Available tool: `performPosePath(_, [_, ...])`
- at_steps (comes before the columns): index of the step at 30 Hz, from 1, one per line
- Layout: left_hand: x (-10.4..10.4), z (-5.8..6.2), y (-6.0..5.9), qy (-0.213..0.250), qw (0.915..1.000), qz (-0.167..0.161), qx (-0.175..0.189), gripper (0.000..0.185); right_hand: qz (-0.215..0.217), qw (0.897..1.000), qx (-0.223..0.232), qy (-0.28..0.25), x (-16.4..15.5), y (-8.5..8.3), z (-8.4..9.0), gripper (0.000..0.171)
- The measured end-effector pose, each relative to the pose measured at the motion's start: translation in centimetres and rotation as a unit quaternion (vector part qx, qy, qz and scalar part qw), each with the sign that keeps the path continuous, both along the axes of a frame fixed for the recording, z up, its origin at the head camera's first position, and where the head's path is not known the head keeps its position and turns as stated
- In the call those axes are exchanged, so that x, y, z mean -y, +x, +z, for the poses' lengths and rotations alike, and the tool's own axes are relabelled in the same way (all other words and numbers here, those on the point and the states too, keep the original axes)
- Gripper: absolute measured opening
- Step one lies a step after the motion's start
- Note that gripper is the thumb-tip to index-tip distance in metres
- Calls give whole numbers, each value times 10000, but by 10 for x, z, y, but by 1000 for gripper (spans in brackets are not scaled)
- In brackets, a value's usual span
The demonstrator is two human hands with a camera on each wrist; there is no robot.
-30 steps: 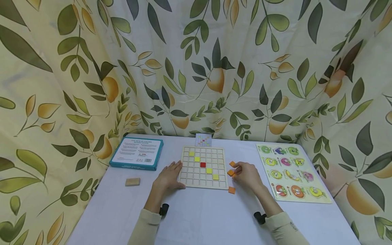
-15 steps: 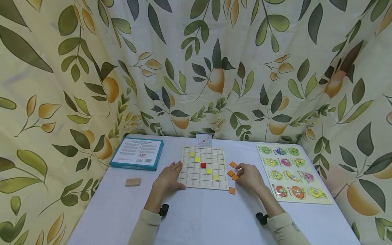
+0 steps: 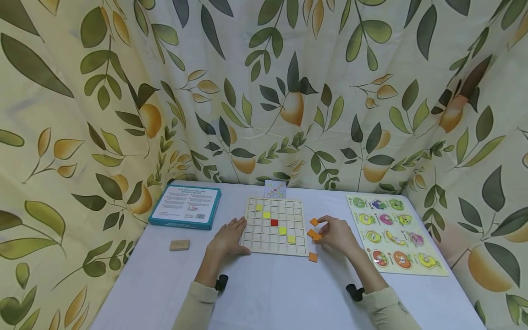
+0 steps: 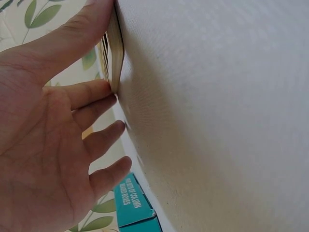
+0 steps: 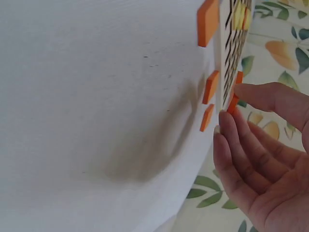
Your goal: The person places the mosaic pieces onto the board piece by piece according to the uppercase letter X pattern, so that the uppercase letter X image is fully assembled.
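Note:
A wooden grid board (image 3: 275,224) lies in the middle of the white table, holding three yellow tiles and a red tile (image 3: 274,222). My left hand (image 3: 239,236) lies flat against its left edge, with the thumb and fingers touching the board's edge (image 4: 115,53). To the right of the board, my right hand (image 3: 321,230) pinches an orange tile (image 5: 232,104) between thumb and forefinger. More orange tiles lie loose on the table beside it (image 3: 314,222), (image 3: 313,257), (image 5: 211,87).
A blue box (image 3: 185,206) lies at the back left and a small wooden block (image 3: 179,245) in front of it. A fruit puzzle board (image 3: 393,233) is at the right. A pattern card (image 3: 274,188) stands behind the grid. Leaf-printed curtains surround the table.
My right hand's thumb and forefinger have closed on one orange tile beside the board. The left hand has stayed in place.

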State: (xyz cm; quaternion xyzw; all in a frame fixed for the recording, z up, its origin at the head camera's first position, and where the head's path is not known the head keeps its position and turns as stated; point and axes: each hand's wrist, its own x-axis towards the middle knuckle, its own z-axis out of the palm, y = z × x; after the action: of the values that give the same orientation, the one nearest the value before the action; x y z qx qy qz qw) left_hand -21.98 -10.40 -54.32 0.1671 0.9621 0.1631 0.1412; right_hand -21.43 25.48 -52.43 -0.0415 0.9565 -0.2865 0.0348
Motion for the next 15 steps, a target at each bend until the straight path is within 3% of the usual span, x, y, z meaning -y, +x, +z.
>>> performPosePath(7, [1, -1, -1, 28, 10000, 52, 5, 104, 215, 9990, -373, -139, 8, -9, 7, 61])
performPosePath(15, [1, -4, -2, 56, 9999, 64, 62, 105, 275, 9971, -517, -483, 16, -24, 3, 62])
